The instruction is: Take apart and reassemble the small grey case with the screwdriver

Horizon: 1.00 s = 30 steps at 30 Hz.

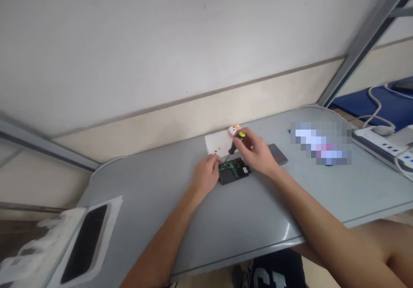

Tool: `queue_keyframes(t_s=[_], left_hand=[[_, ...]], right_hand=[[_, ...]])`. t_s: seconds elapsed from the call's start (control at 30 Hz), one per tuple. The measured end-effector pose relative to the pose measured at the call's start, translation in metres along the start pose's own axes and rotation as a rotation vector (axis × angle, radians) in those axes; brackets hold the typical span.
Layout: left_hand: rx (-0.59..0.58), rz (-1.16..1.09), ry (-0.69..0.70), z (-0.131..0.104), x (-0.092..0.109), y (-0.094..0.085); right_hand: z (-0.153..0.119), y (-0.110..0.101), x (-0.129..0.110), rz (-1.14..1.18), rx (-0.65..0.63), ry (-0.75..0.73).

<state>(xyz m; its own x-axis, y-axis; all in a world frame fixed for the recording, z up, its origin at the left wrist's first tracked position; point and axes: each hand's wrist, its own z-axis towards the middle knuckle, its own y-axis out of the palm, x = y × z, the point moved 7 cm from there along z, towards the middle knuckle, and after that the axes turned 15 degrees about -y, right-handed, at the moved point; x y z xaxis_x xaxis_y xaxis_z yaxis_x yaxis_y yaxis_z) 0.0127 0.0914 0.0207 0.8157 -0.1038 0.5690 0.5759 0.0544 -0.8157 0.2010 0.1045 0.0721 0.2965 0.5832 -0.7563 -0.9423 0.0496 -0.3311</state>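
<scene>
Head view — circuit board (232,169) between hands: left (206,174) steadies it, right (258,152) grips screwdriver (237,139)

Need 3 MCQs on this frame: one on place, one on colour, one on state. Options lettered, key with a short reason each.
1. Where does the white sheet of paper lie?
A. at the far edge of the table, by the wall
B. on the floor
C. on the power strip

2. What colour is the circuit board in the open black case?
A. red
B. green
C. white

3. What is the right hand doing?
A. resting flat and empty
B. holding a mug
C. gripping a screwdriver with its tip down toward the board

Key:
1 A: the sheet sits beyond the hands, close to the wall.
2 B: the exposed board is plainly green.
3 C: the fingers close round the yellow-and-black handle, shaft angled to the board; the left hand steadies the case.
</scene>
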Motion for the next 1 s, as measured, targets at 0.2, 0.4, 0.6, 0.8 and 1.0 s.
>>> queue_keyframes(t_s=[0.2,0.4,0.6,0.8,1.0], left_hand=[[-0.002,0.036,0.029,0.001,0.001,0.002],[-0.001,0.046,0.033,-0.001,0.002,0.002],[-0.009,0.047,0.067,-0.002,0.003,0.003],[-0.015,0.033,0.055,-0.002,0.003,0.002],[-0.021,0.045,0.054,-0.002,0.004,0.002]], right_hand=[[0.027,0.024,-0.032,0.167,-0.166,-0.183],[0.041,0.042,-0.034,0.377,-0.217,-0.141],[0.027,0.051,-0.017,0.722,0.026,0.052],[0.027,0.053,-0.007,0.855,0.131,0.045],[0.025,0.052,-0.005,0.871,0.051,0.086]])
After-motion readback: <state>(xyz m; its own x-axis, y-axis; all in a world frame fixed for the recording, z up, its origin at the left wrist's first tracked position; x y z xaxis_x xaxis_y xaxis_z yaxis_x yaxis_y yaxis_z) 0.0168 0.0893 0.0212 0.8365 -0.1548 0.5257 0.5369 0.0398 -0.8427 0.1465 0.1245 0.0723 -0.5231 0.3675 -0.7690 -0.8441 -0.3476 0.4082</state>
